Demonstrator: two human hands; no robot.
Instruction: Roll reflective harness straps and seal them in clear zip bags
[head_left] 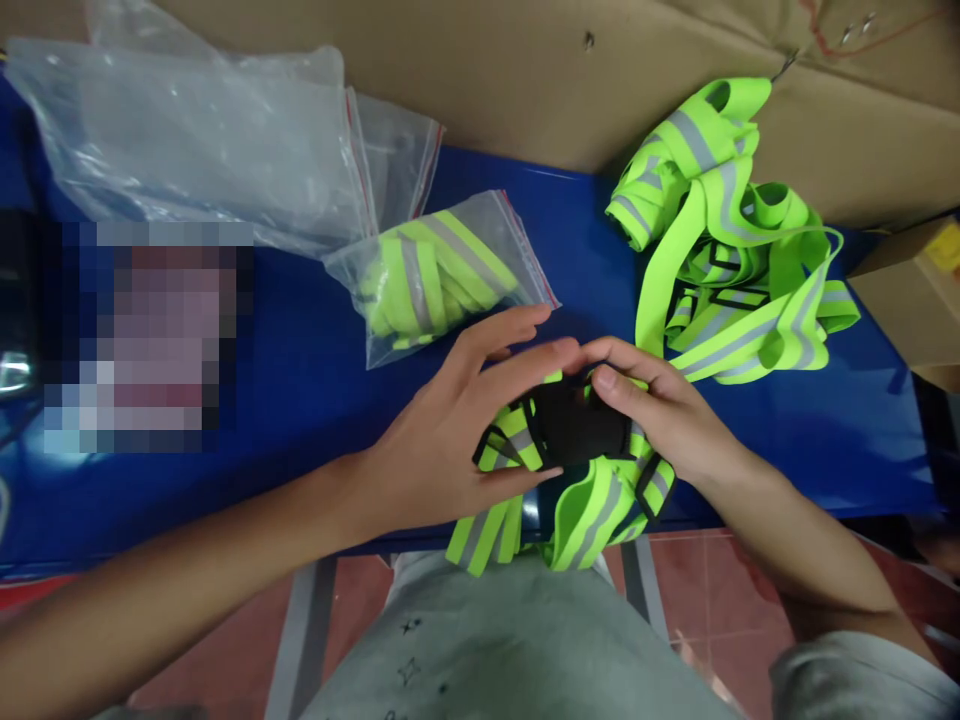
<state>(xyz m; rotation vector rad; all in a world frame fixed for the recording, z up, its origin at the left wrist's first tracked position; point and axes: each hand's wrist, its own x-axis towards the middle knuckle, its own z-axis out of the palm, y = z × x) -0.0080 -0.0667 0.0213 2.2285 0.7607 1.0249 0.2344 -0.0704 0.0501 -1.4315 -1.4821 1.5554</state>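
Note:
A black plastic buckle plate [585,425] on a neon-yellow reflective strap [600,510] is between my hands at the table's near edge. My right hand [660,400] grips the plate's upper right, thumb on top and fingers curled behind. My left hand [465,420] is open, its fingers stretched along the plate's left side. Its index fingertip is by the right hand's fingers, and its thumb lies near the lower edge of the plate. Loops of strap hang below over the edge. Black slider buckles [655,487] show on the strap.
A zip bag [442,275] holding a folded strap lies ahead. Clear plastic bags [217,130] are at the back left. Tangled reflective straps [742,240] lie at the right, beside a cardboard box [911,300]. A blurred-out patch [165,340] covers something on the blue table [300,420].

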